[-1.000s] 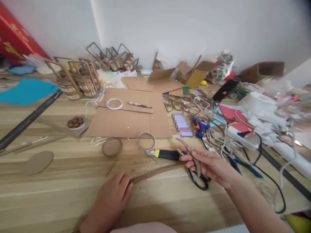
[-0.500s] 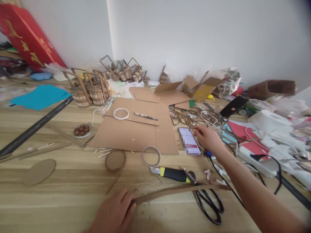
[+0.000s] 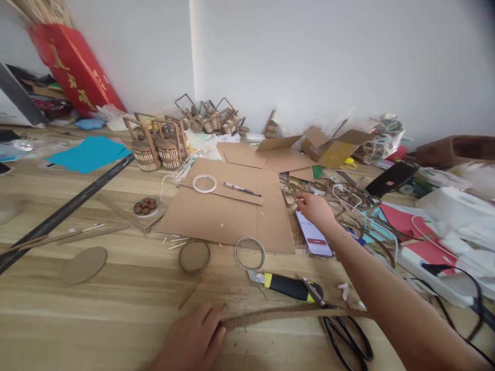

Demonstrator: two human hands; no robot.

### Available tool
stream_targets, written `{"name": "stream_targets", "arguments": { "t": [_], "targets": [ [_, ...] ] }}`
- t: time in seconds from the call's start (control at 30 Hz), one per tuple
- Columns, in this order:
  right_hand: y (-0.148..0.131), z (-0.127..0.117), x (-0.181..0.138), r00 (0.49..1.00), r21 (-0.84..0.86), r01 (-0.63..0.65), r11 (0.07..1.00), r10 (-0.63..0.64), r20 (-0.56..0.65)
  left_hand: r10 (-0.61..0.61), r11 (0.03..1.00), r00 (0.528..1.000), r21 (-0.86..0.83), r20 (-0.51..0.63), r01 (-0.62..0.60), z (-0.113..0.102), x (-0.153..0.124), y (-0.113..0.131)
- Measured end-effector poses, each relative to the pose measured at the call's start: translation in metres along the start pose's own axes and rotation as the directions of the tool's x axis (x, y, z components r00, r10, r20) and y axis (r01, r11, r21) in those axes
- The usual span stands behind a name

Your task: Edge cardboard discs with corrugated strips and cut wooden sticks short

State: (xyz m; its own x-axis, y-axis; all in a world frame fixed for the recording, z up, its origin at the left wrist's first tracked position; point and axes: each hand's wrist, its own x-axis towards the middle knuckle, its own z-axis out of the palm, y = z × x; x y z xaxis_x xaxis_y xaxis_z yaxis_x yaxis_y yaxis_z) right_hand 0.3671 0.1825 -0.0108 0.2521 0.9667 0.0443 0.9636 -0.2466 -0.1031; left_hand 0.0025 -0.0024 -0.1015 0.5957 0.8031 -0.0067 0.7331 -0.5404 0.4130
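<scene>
My left hand (image 3: 191,340) rests on the wooden table (image 3: 96,314), fingers closed on the left end of a long corrugated cardboard strip (image 3: 286,313) that lies across the front. My right hand (image 3: 315,210) reaches forward to the top of a phone (image 3: 314,234) with a lit screen, fingers curled; whether it holds anything I cannot make out. Black-handled scissors (image 3: 344,340) and a yellow-black utility knife (image 3: 288,286) lie under and beside my right forearm.
A flat cardboard sheet (image 3: 216,216) carries a white ring (image 3: 204,183) and a pen (image 3: 242,189). A round cardboard disc (image 3: 194,256), a wire ring (image 3: 250,253), small cardboard baskets (image 3: 158,147), an open box (image 3: 332,147), blue paper (image 3: 91,153) and tangled cables at right crowd the table.
My right hand let go of the short strip near the scissors and reached forward to the phone. The camera tilted up and left. My left hand stayed on the long strip.
</scene>
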Motion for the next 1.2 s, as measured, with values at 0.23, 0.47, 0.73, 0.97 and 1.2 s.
{"name": "stream_targets", "arguments": {
  "t": [0.23,0.47,0.73,0.97,1.2],
  "targets": [
    [-0.029,-0.005,-0.04,0.977,0.008,0.198,0.98,-0.196,-0.082,-0.053,0.99,0.997,-0.131,0.061,0.061,-0.007,-0.003,-0.002],
    [-0.074,0.018,-0.199,0.648,0.173,0.749,0.639,-0.762,0.01,-0.055,0.934,0.997,-0.352,0.047,0.068,-0.018,-0.002,-0.002],
    [-0.065,0.035,-0.252,0.588,-0.11,0.79,0.603,-0.797,-0.142,-0.139,0.827,0.982,-0.53,0.127,0.186,-0.037,-0.007,0.005],
    [-0.047,0.04,-0.269,0.67,-0.115,0.724,0.68,-0.733,-0.117,-0.207,0.871,0.971,-0.43,0.123,0.24,-0.038,-0.008,0.0],
    [-0.031,0.059,-0.279,0.796,0.209,0.576,0.79,-0.6,0.077,-0.172,0.942,0.969,-0.258,0.175,0.214,-0.03,-0.011,0.007]
  ]
}}
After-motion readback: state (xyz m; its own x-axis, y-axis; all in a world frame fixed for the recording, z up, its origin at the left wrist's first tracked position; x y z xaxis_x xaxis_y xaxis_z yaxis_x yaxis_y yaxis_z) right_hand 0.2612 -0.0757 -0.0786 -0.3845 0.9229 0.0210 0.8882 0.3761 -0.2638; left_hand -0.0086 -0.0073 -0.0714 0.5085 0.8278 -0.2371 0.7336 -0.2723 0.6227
